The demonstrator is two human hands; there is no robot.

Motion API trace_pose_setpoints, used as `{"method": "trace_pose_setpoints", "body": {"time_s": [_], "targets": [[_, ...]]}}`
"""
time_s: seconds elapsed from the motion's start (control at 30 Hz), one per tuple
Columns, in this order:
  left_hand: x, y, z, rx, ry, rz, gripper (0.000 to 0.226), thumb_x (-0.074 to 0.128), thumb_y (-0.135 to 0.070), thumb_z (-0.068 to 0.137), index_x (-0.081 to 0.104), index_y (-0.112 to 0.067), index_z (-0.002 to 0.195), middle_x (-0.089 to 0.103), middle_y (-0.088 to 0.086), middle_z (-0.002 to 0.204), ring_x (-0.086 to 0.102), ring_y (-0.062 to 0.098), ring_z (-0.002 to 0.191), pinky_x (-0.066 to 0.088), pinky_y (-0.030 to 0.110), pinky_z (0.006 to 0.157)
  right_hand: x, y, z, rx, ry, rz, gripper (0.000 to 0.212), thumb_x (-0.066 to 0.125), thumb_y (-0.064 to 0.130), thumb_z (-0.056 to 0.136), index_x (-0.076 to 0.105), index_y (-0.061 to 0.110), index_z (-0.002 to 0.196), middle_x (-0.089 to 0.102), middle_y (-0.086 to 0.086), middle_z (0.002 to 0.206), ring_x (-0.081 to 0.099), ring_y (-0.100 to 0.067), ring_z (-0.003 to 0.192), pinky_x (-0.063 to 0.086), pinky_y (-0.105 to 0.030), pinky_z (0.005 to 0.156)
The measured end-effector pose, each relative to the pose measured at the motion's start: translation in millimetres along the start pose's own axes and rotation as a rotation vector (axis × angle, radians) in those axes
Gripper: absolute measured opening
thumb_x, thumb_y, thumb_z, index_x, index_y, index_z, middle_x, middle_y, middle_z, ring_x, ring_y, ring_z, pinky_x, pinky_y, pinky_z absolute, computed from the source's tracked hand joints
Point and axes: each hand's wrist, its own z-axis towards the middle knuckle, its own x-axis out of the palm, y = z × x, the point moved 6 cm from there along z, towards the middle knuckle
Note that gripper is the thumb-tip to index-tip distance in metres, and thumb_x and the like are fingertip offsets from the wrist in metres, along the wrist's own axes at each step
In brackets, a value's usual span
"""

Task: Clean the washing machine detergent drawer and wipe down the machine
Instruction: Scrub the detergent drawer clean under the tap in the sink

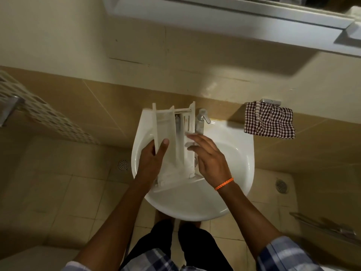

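sleeves: plaid cuffs at the bottom edge, both forearms bare and reaching forward over the basin
right wrist: orange braided band
left hand: clamped on the drawer's left wall; thumb lies across the inside of the big left compartment, other fingers wrap behind the wall and are hidden
right hand: palm down beside the drawer's right wall; fingers loosely spread, not gripping, fingertips reaching over the right-hand compartment; contact with the plastic can't be confirmed, motion blur there
detergent drawer: white plastic, held over the left half of the sink, open side up, front panel nearest the person and low, back end tilted up toward the wall
drawer layout: wide compartment left, narrower ones right, ribbed section at the far end just left of the tap
sink: white pedestal basin, bowl bare on the right side
tap: chrome, at the basin's back rim, just beside the drawer's far right corner
checked cloth: dark-and-white, hanging from a wall bracket right of the sink, well apart from both hands
floor drains: one left of the basin, one right
top of view: underside of a white shelf or cabinet
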Motion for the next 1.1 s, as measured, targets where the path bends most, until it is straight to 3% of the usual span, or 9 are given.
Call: {"method": "trace_pose_setpoints", "body": {"time_s": [0.07,0.2,0.33,0.57,0.67,0.8,0.9,0.97,1.1], "targets": [[0.3,3.5,1.7,0.0,-0.021,0.009,0.05,0.062,-0.061,0.098,0.064,-0.032,0.138,0.077,-0.01,0.12,0.074,0.014,0.112,0.063,0.043,0.098,2.6,-8.5,-7.0,0.236,-0.089,0.133,0.042,0.051,-0.016,0.089,0.073,0.01,0.112,0.064,0.001,0.14,0.058,-0.016,0.132,0.051,-0.028,0.106],[1.7,27.4,-6.4,-0.116,-0.044,-0.286,0.03,0.074,-0.036,0.1,0.066,-0.037,0.128,0.08,-0.015,0.112,0.076,0.014,0.107,0.067,0.038,0.081,17.3,-46.7,-27.4,0.71,-0.279,0.399,0.036,0.051,-0.008,0.09,0.074,0.019,0.086,0.074,0.003,0.089,0.071,-0.022,0.08,0.059,-0.047,0.075],[7.5,62.9,-18.3,-0.281,-0.088,-0.499,0.054,0.081,-0.037,0.091,0.063,-0.037,0.141,0.078,-0.004,0.124,0.076,0.025,0.112,0.066,0.05,0.084,26.9,-67.3,-36.5,0.922,-0.308,0.356,0.028,0.058,-0.004,0.091,0.077,0.018,0.087,0.075,0.003,0.086,0.071,-0.017,0.084,0.06,-0.042,0.085],[43.8,97.9,-26.2,-0.411,-0.144,-0.853,0.047,0.069,-0.037,0.103,0.061,-0.023,0.147,0.073,0.01,0.138,0.07,0.03,0.127,0.059,0.057,0.103,40.9,-88.7,-34.6,0.937,-0.082,0.21,0.021,0.061,0.018,0.103,0.078,0.013,0.114,0.077,-0.006,0.11,0.069,-0.02,0.099,0.051,-0.025,0.091],[50.3,98.2,-18.2,-0.377,-0.227,-0.903,0.045,0.068,-0.033,0.105,0.06,-0.025,0.148,0.073,0.006,0.14,0.071,0.026,0.127,0.06,0.053,0.103,38.4,-89.5,-23.5,0.864,-0.141,0.246,0.027,0.053,0.023,0.106,0.076,0.016,0.116,0.076,-0.005,0.111,0.068,-0.02,0.1,0.054,-0.03,0.091],[53.3,96.1,-5.2,-0.314,-0.349,-0.852,0.051,0.073,-0.026,0.102,0.058,-0.03,0.151,0.073,0.0,0.138,0.07,0.025,0.126,0.06,0.054,0.104,47.5,-90.8,-9.3,0.701,-0.049,0.133,0.031,0.049,0.005,0.095,0.078,0.011,0.105,0.075,-0.01,0.106,0.068,-0.027,0.098,0.054,-0.033,0.09],[52.6,100.6,-5.2,-0.259,-0.474,-0.746,0.059,0.081,-0.022,0.095,0.059,-0.034,0.149,0.073,-0.004,0.137,0.07,0.021,0.125,0.056,0.057,0.109,54.9,-101.4,-14.4,0.898,-0.208,0.365,0.029,0.055,-0.003,0.097,0.079,0.011,0.1,0.076,0.002,0.098,0.07,-0.012,0.088,0.053,-0.023,0.084],[50.4,96.1,-8.7,-0.172,-0.532,-0.647,0.069,0.082,-0.024,0.094,0.051,-0.034,0.155,0.069,-0.005,0.141,0.068,0.015,0.127,0.056,0.048,0.109,56.3,-111.2,-21.0,0.974,-0.293,0.4,0.026,0.059,-0.002,0.096,0.08,0.012,0.1,0.077,0.005,0.097,0.069,-0.005,0.09,0.054,-0.023,0.088],[51.8,77.0,-15.0,-0.009,-0.584,-0.388,0.08,0.075,-0.025,0.101,0.029,-0.02,0.165,0.057,-0.01,0.144,0.057,-0.022,0.114,0.047,0.002,0.091,56.3,-113.2,-19.5,0.825,-0.23,0.148,0.015,0.063,0.014,0.096,0.077,0.017,0.095,0.074,0.0,0.096,0.066,-0.02,0.097,0.056,-0.037,0.09]]}}
